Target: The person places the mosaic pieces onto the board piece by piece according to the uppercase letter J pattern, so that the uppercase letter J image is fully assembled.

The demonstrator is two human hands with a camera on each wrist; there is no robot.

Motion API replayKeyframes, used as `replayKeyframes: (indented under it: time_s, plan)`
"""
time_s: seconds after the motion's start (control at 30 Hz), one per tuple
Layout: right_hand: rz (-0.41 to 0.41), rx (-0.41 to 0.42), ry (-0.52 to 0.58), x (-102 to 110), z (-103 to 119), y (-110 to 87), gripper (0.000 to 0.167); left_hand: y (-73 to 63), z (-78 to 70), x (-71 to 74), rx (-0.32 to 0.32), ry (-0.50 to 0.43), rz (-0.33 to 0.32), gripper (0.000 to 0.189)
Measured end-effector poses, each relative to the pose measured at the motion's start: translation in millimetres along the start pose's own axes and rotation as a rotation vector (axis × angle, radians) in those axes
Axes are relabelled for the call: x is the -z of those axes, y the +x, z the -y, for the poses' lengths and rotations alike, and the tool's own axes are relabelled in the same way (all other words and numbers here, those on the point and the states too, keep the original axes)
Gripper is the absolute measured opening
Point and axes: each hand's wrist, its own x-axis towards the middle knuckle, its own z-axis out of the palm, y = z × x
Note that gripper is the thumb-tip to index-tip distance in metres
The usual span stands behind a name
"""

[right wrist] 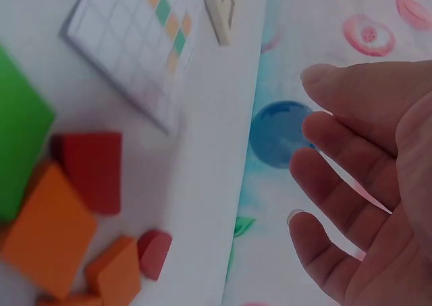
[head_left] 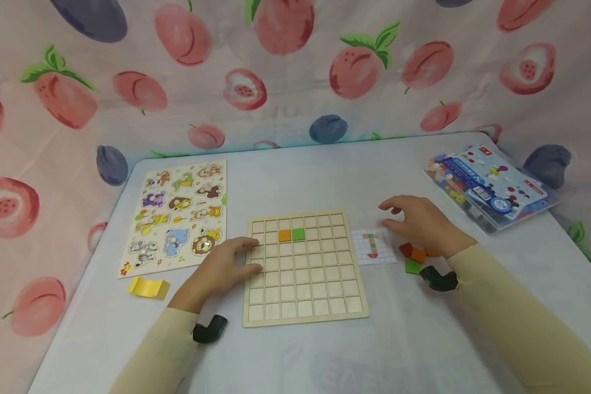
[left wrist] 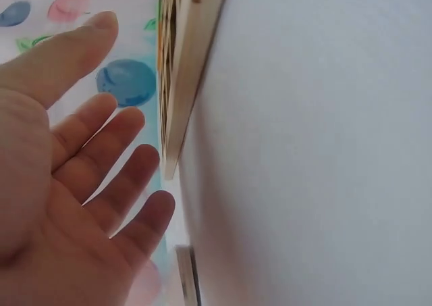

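A wooden grid board lies flat on the table. Two square tiles sit in its upper cells, an orange tile and a green tile side by side. At the board's left edge is my left hand, thumb and fingers apart and nothing between them; whether it touches the board I cannot tell. My right hand hovers with loosely bent fingers, holding nothing, over the pattern card and loose pieces. Those include a red piece, orange pieces and a green piece, partly hidden by the right wrist.
An animal puzzle board lies at the left, with a curved yellow block in front of it. At the back right stands a clear plastic box of small colourful parts. A fruit-print cloth hangs behind the table.
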Motion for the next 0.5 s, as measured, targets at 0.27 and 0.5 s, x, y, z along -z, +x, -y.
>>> replayKeyframes:
  time_s: [0.27,0.5]
  plan:
    - [0.009,-0.074,0.002,2.2,-17.7,-11.9,0.043,6.6,6.3,-4.3,0.024,-0.107,-0.020,0.051]
    - [0.007,-0.113,0.030,2.4,-33.8,-21.1,0.043,8.6,10.4,-5.6,0.008,-0.175,-0.034,0.051]
